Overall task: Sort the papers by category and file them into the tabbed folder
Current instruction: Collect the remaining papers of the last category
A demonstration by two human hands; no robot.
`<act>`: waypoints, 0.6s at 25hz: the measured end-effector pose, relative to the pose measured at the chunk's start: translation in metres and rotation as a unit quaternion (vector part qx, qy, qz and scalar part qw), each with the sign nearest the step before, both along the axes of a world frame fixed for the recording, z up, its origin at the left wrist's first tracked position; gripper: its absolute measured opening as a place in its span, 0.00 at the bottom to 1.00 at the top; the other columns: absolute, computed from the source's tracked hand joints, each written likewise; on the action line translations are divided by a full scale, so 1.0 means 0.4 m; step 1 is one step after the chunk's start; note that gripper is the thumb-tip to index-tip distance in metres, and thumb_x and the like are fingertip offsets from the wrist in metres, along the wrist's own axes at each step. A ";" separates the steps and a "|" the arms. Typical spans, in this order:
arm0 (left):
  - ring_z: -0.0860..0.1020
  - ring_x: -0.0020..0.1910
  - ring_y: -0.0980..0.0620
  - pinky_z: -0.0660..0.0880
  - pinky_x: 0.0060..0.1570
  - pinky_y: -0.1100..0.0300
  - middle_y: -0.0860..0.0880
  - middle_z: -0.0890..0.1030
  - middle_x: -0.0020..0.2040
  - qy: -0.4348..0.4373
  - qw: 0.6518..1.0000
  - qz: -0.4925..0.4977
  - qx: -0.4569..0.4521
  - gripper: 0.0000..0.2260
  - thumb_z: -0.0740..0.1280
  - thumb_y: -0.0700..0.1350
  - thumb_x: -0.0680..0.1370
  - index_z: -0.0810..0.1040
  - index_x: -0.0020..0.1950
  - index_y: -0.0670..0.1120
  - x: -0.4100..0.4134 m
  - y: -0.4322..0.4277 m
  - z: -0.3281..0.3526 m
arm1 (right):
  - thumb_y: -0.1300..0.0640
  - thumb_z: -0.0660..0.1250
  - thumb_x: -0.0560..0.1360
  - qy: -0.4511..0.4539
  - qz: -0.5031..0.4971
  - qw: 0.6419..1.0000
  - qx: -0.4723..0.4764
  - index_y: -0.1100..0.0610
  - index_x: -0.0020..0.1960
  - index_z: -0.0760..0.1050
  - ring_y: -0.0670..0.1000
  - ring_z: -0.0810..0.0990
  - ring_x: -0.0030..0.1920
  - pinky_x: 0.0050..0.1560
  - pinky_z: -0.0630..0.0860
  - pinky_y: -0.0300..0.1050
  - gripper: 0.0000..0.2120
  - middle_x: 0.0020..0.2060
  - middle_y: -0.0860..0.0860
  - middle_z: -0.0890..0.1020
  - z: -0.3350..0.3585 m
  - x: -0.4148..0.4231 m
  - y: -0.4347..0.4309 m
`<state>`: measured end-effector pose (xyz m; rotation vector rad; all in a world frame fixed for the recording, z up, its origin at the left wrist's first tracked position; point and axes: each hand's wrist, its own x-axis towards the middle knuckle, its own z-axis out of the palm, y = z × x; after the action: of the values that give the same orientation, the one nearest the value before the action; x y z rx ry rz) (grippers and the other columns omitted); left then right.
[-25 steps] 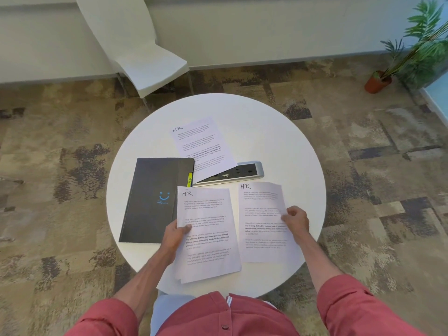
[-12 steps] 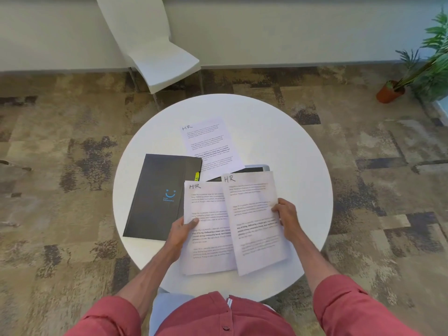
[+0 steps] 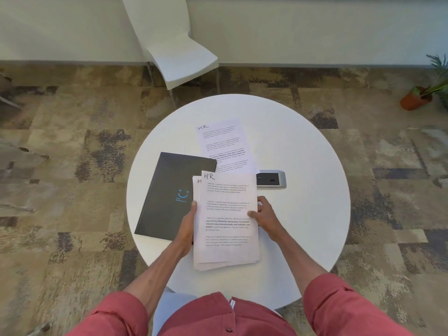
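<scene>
We see the left hand (image 3: 188,223) and right hand (image 3: 266,215) pinching opposite edges of the paper stack (image 3: 228,248), headed "HR", which overlaps the dark folder (image 3: 167,187). A loose sheet (image 3: 223,144) beyond also reads "HR".

The stack (image 3: 226,221) hides the folder's (image 3: 169,195) right edge, the far sheet's (image 3: 223,146) lower end and the socket box's (image 3: 271,179) left end. Its lower sheets show only slivers at upper left. The left hand (image 3: 188,223) shows just a thumb, its fingers under the stack. The right hand's (image 3: 265,214) fingertips are out of sight at the stack's right edge. Body print is too small to read. The top edge cuts the chair (image 3: 174,44), the right edge the plant (image 3: 426,93). The shirt (image 3: 218,316) covers the counter's (image 3: 315,166) near rim.
</scene>
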<state>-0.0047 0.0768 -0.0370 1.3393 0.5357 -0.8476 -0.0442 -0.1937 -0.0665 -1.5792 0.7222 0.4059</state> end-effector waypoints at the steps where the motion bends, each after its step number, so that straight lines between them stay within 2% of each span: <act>1: 0.87 0.59 0.46 0.82 0.60 0.47 0.47 0.88 0.61 -0.013 1.000 -0.010 0.006 0.21 0.62 0.63 0.86 0.84 0.67 0.50 0.004 0.001 0.005 | 0.65 0.71 0.76 0.000 0.011 1.000 -0.004 0.54 0.61 0.72 0.58 0.87 0.54 0.51 0.86 0.58 0.16 0.59 0.57 0.85 -0.008 0.005 0.002; 3: 0.88 0.56 0.48 0.83 0.54 0.52 0.47 0.88 0.62 -0.070 0.996 -0.033 0.052 0.13 0.68 0.52 0.86 0.83 0.67 0.49 0.012 0.007 -0.001 | 0.59 0.75 0.74 0.001 0.043 0.999 -0.012 0.51 0.57 0.75 0.58 0.87 0.54 0.56 0.85 0.64 0.15 0.56 0.54 0.86 -0.030 0.027 0.002; 4: 0.88 0.56 0.47 0.84 0.52 0.53 0.46 0.88 0.62 -0.091 0.993 -0.040 0.065 0.11 0.69 0.45 0.85 0.82 0.67 0.48 0.015 0.014 -0.006 | 0.56 0.75 0.74 -0.006 0.060 0.997 -0.038 0.50 0.56 0.76 0.56 0.88 0.52 0.55 0.85 0.62 0.13 0.53 0.52 0.87 -0.031 0.042 0.005; 6: 0.88 0.55 0.46 0.85 0.49 0.55 0.47 0.88 0.60 -0.093 0.992 -0.039 0.077 0.13 0.68 0.38 0.84 0.82 0.67 0.47 0.021 0.031 -0.008 | 0.52 0.74 0.76 -0.030 0.076 0.980 -0.180 0.49 0.54 0.78 0.53 0.86 0.49 0.53 0.83 0.55 0.08 0.50 0.47 0.86 -0.026 0.084 0.001; 8: 0.89 0.54 0.47 0.84 0.46 0.57 0.48 0.89 0.59 -0.080 0.993 -0.028 0.088 0.13 0.68 0.37 0.84 0.82 0.67 0.47 0.031 0.056 -0.003 | 0.55 0.71 0.78 -0.066 0.057 0.940 -0.331 0.52 0.57 0.79 0.55 0.83 0.52 0.52 0.80 0.52 0.08 0.54 0.48 0.83 -0.026 0.144 -0.013; 10: 0.89 0.53 0.47 0.84 0.45 0.57 0.49 0.89 0.57 -0.070 0.994 -0.015 0.085 0.13 0.68 0.37 0.84 0.82 0.67 0.47 0.042 0.085 0.001 | 0.57 0.71 0.77 -0.105 0.083 0.881 -0.454 0.57 0.66 0.79 0.59 0.81 0.62 0.58 0.79 0.56 0.18 0.64 0.55 0.80 -0.039 0.212 -0.031; 11: 0.89 0.53 0.47 0.84 0.45 0.56 0.49 0.89 0.57 -0.065 0.994 -0.007 0.087 0.13 0.68 0.37 0.84 0.82 0.68 0.47 0.047 0.101 0.000 | 0.55 0.71 0.78 -0.107 0.143 0.852 -0.493 0.59 0.73 0.75 0.61 0.77 0.69 0.65 0.77 0.60 0.24 0.71 0.57 0.77 -0.052 0.244 -0.037; 13: 0.89 0.53 0.45 0.84 0.45 0.53 0.49 0.89 0.57 -0.053 0.994 0.009 0.096 0.13 0.69 0.38 0.84 0.82 0.68 0.47 0.058 0.133 -0.003 | 0.49 0.66 0.82 -0.094 0.321 0.793 -0.510 0.55 0.84 0.61 0.58 0.62 0.82 0.79 0.63 0.65 0.33 0.84 0.57 0.61 -0.073 0.287 -0.023; 15: 0.89 0.54 0.44 0.84 0.46 0.51 0.48 0.89 0.57 -0.043 0.994 0.019 0.098 0.13 0.69 0.38 0.83 0.82 0.67 0.47 0.069 0.152 -0.003 | 0.46 0.60 0.85 -0.079 0.416 0.761 -0.491 0.52 0.87 0.51 0.56 0.53 0.86 0.82 0.54 0.66 0.35 0.87 0.53 0.51 -0.102 0.276 0.005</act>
<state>0.0228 0.1374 -0.0382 1.5321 0.5861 -0.7173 0.0663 -0.1915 -0.1072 -2.9070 -0.0275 0.5547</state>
